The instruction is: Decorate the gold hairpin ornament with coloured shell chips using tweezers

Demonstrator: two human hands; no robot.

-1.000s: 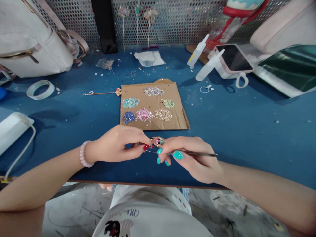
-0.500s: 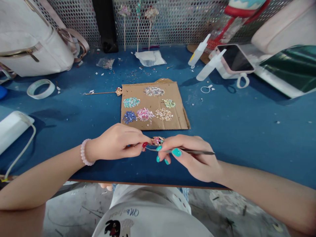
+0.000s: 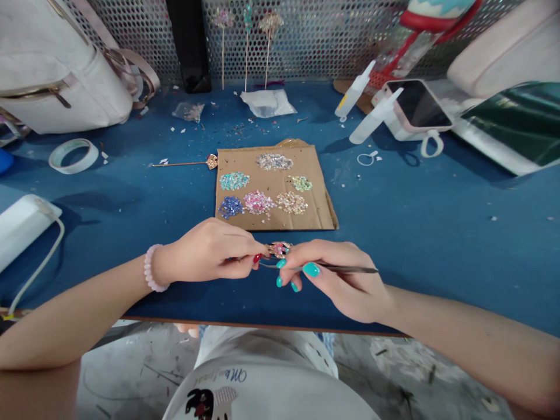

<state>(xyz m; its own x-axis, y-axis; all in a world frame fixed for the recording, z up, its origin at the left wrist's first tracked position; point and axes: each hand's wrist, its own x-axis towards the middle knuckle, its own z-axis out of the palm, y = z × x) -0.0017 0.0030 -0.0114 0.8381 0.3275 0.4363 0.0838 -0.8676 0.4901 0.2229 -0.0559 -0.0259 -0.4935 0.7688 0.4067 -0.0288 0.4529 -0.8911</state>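
Between my hands, just in front of the cardboard, is a small gold ornament (image 3: 279,249) set with pink stones. My left hand (image 3: 216,251) pinches its left end between thumb and fingers. In my right hand (image 3: 339,274) lies a pair of thin metal tweezers (image 3: 350,269), its tip pointing left near my left thumb. The right index finger is close against the ornament's right side; whether it touches cannot be made out. Beyond them lies a piece of cardboard (image 3: 280,224) bearing several small heaps of coloured stones, among them a pink heap (image 3: 259,202) and a blue heap (image 3: 231,206).
A gold hairpin (image 3: 184,164) lies left of the cardboard, a tape roll (image 3: 73,156) farther left. Two glue bottles (image 3: 355,90) and a phone (image 3: 415,105) stand back right. A white backpack (image 3: 56,70) fills the back left. Decorated sticks (image 3: 268,58) stand before the perforated panel.
The ornament has turned slightly in my fingers. Both hands keep nearly the same place, and the tweezers have barely shifted. The whole view has moved a few pixels.
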